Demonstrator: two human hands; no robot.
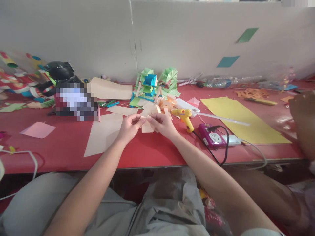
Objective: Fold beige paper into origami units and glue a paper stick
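Note:
Both hands meet over the red table (152, 154), near its front edge. My left hand (131, 126) pinches a small cream paper piece (147, 127) from the left. The fingers of my right hand (161, 124) are closed on the same side-lit piece from the right, and the fingertips almost touch. Part of the paper is hidden by the fingers. Cream scraps and orange folded paper (167, 103) lie just behind. A yellow glue gun (185, 118) rests right of my right hand. Green folded paper shapes (169, 77) with a blue one stand farther back.
A purple power socket (214, 137) with cables sits at right, before yellow sheets (246, 119). Cream sheets (104, 132) and pink paper (38, 129) lie left. A blurred-out phone-like object (76, 101) stands behind. Plastic bottles (219, 82) line the wall. Another person's arm is at right.

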